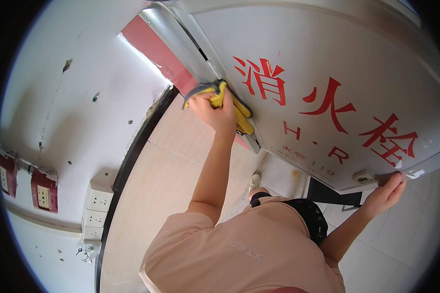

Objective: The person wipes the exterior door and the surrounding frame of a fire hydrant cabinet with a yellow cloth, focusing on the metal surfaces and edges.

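Observation:
My left hand (214, 113) grips a yellow cleaning cloth (244, 122) with a dark grey edge. The bunched cloth is pressed to the hinge side of a fire hydrant cabinet, against its metal frame (168, 40). The white cabinet door (315, 55) stands swung open and bears large red characters. At the door's free edge, my right hand (387, 194) holds on near the corner, its thumb on the front face and its other fingers partly hidden. Close by that hand sits a small recessed door latch (363, 177).
Several white power sockets (95, 210) line the wall at the left, with red alarm call points (44, 194) beyond them. A black trim strip (143, 152) borders the beige tiled surface (161, 175). Below the door is a black object (332, 192) on the tiled floor (377, 227).

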A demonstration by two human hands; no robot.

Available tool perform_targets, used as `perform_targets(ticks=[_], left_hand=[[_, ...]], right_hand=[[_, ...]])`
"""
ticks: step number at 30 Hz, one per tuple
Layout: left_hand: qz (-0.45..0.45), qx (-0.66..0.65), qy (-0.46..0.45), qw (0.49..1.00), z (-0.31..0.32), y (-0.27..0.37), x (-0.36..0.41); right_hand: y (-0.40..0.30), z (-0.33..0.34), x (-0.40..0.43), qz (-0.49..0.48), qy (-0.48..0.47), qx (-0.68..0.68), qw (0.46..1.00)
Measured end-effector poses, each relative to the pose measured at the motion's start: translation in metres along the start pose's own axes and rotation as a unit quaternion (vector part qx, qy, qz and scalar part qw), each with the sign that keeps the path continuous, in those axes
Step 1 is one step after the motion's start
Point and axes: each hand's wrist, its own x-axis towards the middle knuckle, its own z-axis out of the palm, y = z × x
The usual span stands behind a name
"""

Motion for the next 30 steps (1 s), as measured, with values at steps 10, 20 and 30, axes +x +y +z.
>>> perform_targets(ticks=[10, 20, 30], left_hand=[[-0.074, -0.015, -0.129, 0.989, -0.037, -0.007, -0.068], [-0.101, -0.022, -0.249, 0.963, -0.036, 0.028, -0.052], [-0.171, -0.091, -0.276, 0.942, -0.041, 0.027, -0.044]], right_hand=[[-0.003, 0.003, 0.002, 0.003, 0.016, -0.012, 1.000], [-0.007, 0.005, 0.002, -0.004, 0.008, 0.005, 1.000], [-0.003, 0.003, 0.004, 0.007, 0.004, 0.007, 1.000]])
